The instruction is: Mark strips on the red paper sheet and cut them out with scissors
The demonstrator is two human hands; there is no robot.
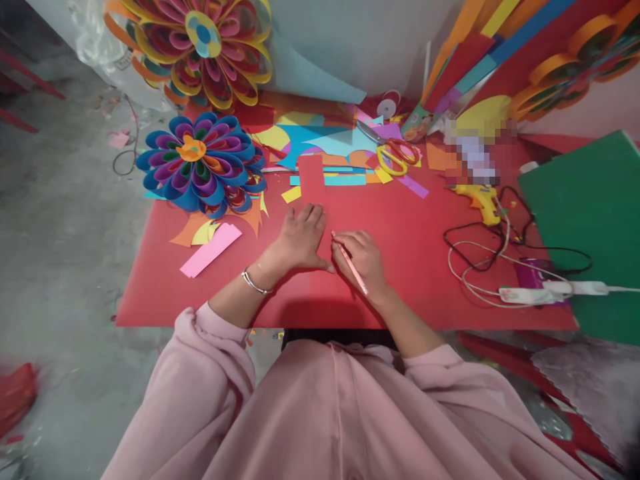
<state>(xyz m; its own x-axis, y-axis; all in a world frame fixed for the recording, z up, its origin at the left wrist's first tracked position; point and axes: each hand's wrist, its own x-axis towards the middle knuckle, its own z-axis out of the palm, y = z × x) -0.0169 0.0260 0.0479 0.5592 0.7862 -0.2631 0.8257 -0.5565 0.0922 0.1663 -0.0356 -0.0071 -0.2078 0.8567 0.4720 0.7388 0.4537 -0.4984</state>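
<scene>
A red paper strip [312, 179] lies upright in view on the red table, partly hidden under my left hand [302, 241]. That hand presses flat on it with the fingers stretched out and the thumb toward the right. My right hand [365, 263] is closed round a slim pink pencil [353, 268], its tip by the strip's right edge. Left of my hands rests a small stack of pink paper strips [212, 251]. Beyond the red strip are scissors [393, 160] with yellow and red handles, among coloured paper scraps [327, 140].
Paper-loop flowers [193, 150] stand at the left and back. To the right are a yellow glue gun [479, 202], tangled cables, a white power strip [533, 293] and a large green sheet [590, 220]. The table's front edge runs close to my body.
</scene>
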